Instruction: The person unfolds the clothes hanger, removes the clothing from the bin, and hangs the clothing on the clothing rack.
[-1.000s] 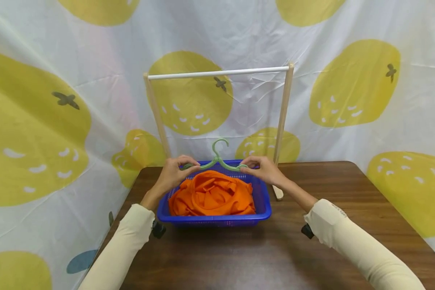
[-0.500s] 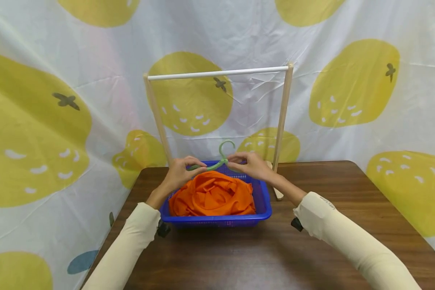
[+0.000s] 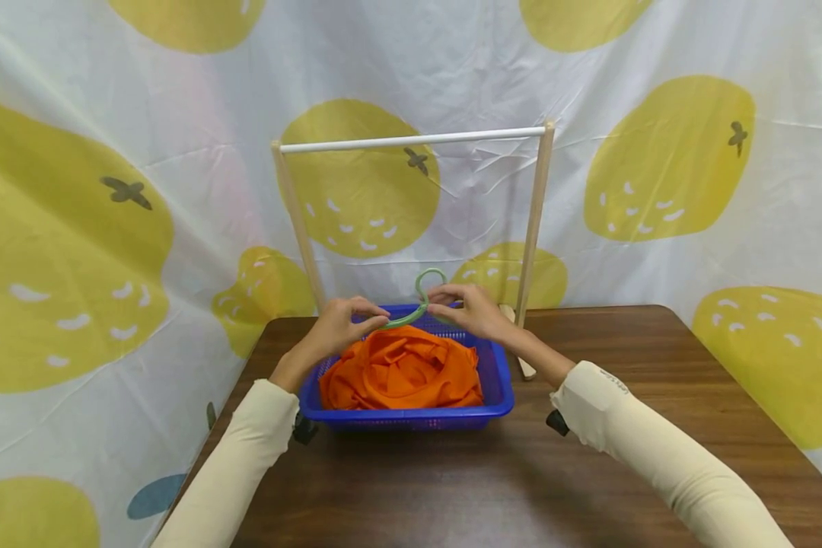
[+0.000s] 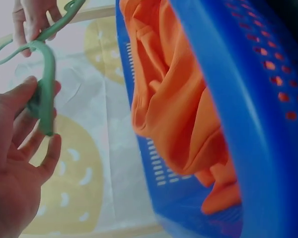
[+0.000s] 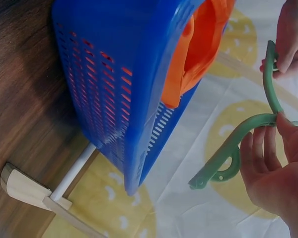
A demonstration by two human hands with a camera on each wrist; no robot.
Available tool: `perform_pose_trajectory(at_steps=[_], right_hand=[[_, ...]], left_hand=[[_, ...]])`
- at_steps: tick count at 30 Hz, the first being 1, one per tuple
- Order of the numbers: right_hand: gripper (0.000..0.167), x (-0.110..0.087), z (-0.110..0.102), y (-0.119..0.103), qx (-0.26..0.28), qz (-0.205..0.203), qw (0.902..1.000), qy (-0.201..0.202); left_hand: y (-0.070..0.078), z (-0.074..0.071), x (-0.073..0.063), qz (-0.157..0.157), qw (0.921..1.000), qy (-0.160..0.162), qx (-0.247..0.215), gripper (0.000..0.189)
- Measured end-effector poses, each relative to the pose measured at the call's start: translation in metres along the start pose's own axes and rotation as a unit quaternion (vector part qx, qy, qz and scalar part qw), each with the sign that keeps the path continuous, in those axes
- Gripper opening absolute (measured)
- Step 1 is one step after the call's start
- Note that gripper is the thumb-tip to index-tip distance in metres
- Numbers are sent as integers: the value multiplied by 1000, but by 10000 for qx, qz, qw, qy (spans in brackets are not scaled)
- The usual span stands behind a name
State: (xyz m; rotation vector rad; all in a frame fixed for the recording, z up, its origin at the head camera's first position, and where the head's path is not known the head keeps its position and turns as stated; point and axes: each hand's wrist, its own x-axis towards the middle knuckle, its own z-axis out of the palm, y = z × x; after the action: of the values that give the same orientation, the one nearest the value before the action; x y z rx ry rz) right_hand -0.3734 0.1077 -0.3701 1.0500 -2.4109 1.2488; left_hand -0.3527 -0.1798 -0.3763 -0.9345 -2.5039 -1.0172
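Note:
A small green clothes hanger (image 3: pixel 409 317) is held above the back of a blue plastic basket (image 3: pixel 404 415), its hook pointing up. My left hand (image 3: pixel 340 326) pinches the hanger's left arm near its end. With thumb and fingertips, my right hand (image 3: pixel 475 312) grips the middle of the hanger, just under the hook. In the right wrist view the hanger's right arm (image 5: pixel 221 153) sticks out free past that hand. Orange cloth (image 3: pixel 404 369) lies bunched inside the basket, below both hands.
Behind the basket stands a rack with a white crossbar (image 3: pixel 411 140) and wooden posts (image 3: pixel 536 221). One rack foot (image 3: pixel 526 367) rests on the brown wooden table (image 3: pixel 623 396) to the basket's right. A fruit-patterned curtain (image 3: pixel 493 61) hangs around the table's back and sides.
My right hand has slid left from the hanger's right end to its middle. The hanger has shifted slightly right, and my left hand has moved a little right with it.

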Motion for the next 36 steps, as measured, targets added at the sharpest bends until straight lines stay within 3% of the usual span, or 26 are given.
perform_pose_trajectory(at_steps=[5, 12, 20, 25, 33, 36], right_hand=[[25, -1, 2, 1, -157, -67, 9998, 37], [23, -3, 3, 3, -287, -164, 9994, 50], [26, -5, 1, 1, -93, -18, 10000, 27], [24, -7, 1, 2, 25, -34, 10000, 59], [26, -11, 2, 4, 106, -44, 9999, 31], [27, -14, 1, 4, 105, -61, 9999, -11]], left_hand=[[-2, -3, -1, 210, 9997, -105, 41, 15], [-9, 5, -6, 464, 9979, 435, -96, 10], [-6, 10, -9, 199, 9938, 909, -601, 10], [-3, 13, -11, 198, 9900, 1151, -793, 8], [3, 18, -14, -187, 9751, 1576, -1546, 11], [5, 18, -15, -299, 9731, 1573, -1658, 13]])
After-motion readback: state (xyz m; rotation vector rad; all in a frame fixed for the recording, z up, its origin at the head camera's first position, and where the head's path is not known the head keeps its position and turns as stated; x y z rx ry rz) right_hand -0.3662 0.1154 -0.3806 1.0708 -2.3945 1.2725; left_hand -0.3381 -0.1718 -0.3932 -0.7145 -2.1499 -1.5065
